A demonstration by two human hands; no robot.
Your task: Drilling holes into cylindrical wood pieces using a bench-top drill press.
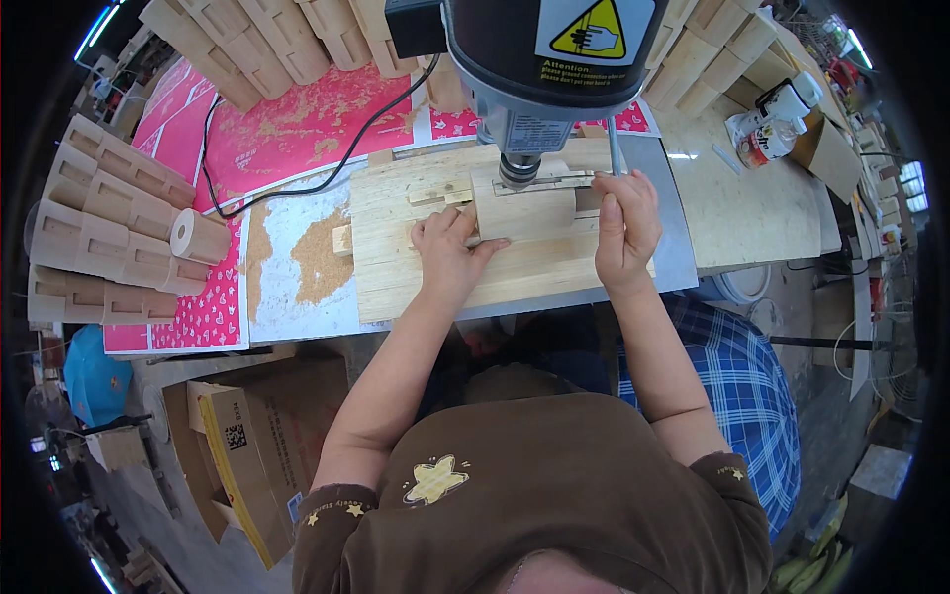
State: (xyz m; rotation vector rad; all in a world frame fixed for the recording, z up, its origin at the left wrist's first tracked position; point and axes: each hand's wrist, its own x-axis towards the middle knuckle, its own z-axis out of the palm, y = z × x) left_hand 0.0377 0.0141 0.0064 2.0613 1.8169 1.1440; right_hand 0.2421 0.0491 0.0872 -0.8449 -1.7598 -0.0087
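Observation:
A pale wooden block (524,213) with a slot-like recess at its right lies on a wooden board (396,287) under the drill press (534,94). A thin metal strip (544,183) runs along the block's top, just below the chuck (519,168). My left hand (450,252) grips the block's left end, fingers at its side and thumb along its near edge. Beside the strip's right end, my right hand (628,230) is closed round the lower end of a grey lever rod (614,144). The bit's tip is hard to make out.
Stacked recessed wooden blocks (109,223) stand at the left; more (262,49) line the back. A black cable (297,190) crosses the sawdust-strewn pink sheet (327,114). Bottles (777,124) stand at the right. An open cardboard box (252,445) sits below the table's left side.

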